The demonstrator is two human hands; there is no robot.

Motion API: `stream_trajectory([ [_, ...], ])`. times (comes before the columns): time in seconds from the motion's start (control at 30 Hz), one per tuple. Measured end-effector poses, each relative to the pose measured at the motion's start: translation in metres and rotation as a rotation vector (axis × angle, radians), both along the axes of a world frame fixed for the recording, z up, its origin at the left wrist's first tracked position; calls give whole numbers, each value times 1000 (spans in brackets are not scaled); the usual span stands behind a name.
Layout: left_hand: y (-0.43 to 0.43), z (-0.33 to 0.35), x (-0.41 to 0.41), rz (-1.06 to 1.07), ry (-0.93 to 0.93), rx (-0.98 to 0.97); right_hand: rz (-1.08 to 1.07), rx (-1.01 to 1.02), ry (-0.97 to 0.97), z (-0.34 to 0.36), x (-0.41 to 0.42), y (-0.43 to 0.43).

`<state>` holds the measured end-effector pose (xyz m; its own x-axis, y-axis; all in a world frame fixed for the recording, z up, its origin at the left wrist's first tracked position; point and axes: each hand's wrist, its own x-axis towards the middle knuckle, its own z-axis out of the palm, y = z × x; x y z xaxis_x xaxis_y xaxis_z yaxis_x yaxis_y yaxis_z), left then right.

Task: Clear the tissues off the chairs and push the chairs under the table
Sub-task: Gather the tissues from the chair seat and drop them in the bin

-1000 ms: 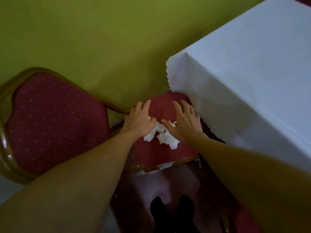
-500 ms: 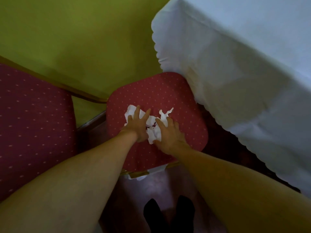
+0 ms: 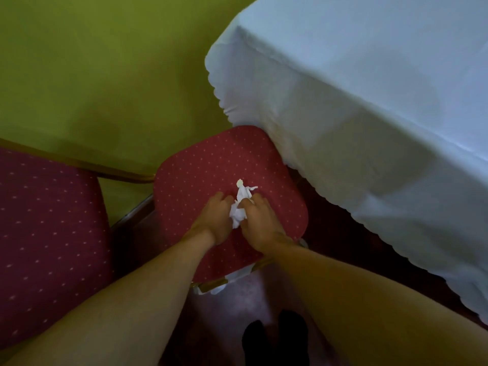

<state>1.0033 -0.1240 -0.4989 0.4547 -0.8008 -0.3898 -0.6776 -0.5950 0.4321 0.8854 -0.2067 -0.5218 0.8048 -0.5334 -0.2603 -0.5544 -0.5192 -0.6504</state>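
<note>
**Both hands bunched on the tissue at mid-seat**

Far to your left sits the padded back of a red dotted chair [image 3: 50, 239], its gold frame edge running along the top against the yellow-green wall [image 3: 105, 75]. Nothing white lies on the part of it you can see.

Next over is the red dotted seat [image 3: 200, 175], one far corner just meeting the hanging edge of the cloth. Your left hand [image 3: 214, 220] rests palm-down on this seat, fingers curled inward and pressed against the left side of the crumpled white tissue [image 3: 239, 207]. How firmly those fingers pinch the paper you cannot tell, since they fold under the hand.

The tissue sits near the middle of the seat, squeezed into a narrow wad between your two hands, with a thin torn tip poking out beyond your fingertips toward the table.

Your right hand [image 3: 260, 223] lies just beside the left, fingers bent over the right side of the wad and touching it; the two hands nearly meet around the paper.

At the near edge of the seat, a white scrap [image 3: 239, 274] hangs below the gold rail. Below that, your dark shoes [image 3: 274, 339] stand on the reddish floor.

To your right, the table with its white scalloped tablecloth [image 3: 369, 114] fills the frame.
</note>
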Motion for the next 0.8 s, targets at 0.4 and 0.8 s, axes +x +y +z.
stream_trajectory([
  [0.4,-62,70,-94,-400,-23,-205,-278,-141,-41,74,-102,-22],
  [0.8,-108,84,-309,-837,70,-182,-694,-269,31,89,-327,-7],
])
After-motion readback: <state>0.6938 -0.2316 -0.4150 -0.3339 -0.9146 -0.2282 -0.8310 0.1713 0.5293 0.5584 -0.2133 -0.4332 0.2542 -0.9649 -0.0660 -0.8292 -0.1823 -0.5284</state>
